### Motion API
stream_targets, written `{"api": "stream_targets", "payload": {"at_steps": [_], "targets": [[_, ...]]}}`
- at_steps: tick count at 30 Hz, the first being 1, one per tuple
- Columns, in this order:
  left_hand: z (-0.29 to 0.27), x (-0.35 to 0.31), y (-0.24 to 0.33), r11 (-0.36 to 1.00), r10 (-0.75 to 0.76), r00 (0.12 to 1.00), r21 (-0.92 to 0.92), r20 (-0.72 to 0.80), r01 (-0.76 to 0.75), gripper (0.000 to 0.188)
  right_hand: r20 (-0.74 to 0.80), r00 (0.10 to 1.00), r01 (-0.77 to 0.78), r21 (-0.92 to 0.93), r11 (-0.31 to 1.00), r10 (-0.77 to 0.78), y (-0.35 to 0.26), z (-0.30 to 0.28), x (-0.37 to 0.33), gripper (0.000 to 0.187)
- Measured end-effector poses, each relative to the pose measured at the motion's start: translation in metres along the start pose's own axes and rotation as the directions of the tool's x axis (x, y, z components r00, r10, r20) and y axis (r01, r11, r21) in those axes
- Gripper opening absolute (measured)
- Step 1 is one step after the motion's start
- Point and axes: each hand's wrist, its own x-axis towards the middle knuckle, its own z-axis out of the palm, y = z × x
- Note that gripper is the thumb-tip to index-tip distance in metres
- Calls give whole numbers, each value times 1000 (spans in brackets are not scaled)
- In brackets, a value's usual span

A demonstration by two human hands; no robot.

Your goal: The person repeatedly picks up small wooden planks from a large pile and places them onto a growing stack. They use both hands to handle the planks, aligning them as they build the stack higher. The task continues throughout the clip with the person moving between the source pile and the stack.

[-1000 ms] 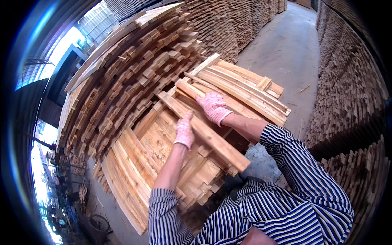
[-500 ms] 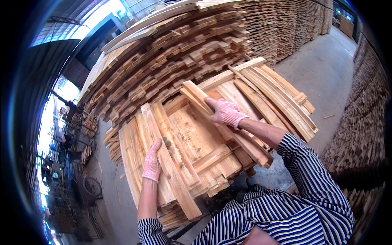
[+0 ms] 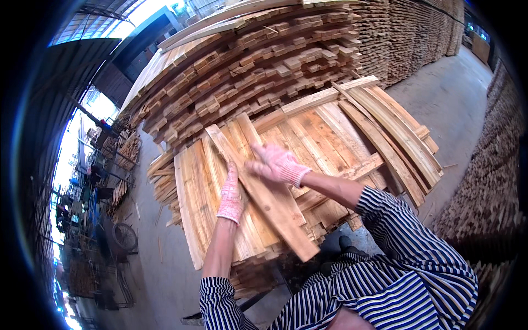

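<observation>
My left hand [image 3: 231,193], in a pink-and-white knit glove, grips the left edge of a long, narrow plank [image 3: 269,203]. Its thumb lies up along that edge, while the fingers are partly hidden. The plank slants across the stack, its near end jutting toward me. Over its right side hovers my right hand [image 3: 279,165], gloved alike and slightly blurred, with fingers apart and nothing held. A second plank [image 3: 248,129] runs partly beneath the first. Below both lies a waist-high stack of boards [image 3: 192,187], with a crosspiece [image 3: 352,171] resting across its right half.
Loose long strips [image 3: 396,137] lie at the stack's right side. Directly behind rises a tall pile of lumber [image 3: 264,71]. More stacked wood [image 3: 478,170] lines the right, beyond a strip of concrete floor [image 3: 434,93]. A wheel [image 3: 125,236] stands at the left.
My right hand has let go of the planks it held and moved left toward the slanted plank. My left hand has shifted that plank rightward over the stack. The view has also shifted slightly.
</observation>
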Motion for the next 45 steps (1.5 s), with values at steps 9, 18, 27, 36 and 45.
{"api": "stream_targets", "payload": {"at_steps": [9,18,27,36,45], "targets": [[28,58,2,-138,299,908,955,293,-263,74,-65,962,-253,148,956,265,67,-17,-50,72],[10,72,-19,-441,197,900,855,388,-272,66,-14,986,-155,238,959,163,74,11,-16,50],[12,78,-19,-458,165,913,849,373,-264,67,-377,802,-595,-567,569,462,226,-127,-119,18],[8,69,-16,-472,211,904,849,372,-239,68,-344,933,-82,82,993,106,167,-93,-34,49],[22,83,-26,-463,205,890,841,407,-278,66,-304,851,-447,8,895,427,87,28,67,52]]}}
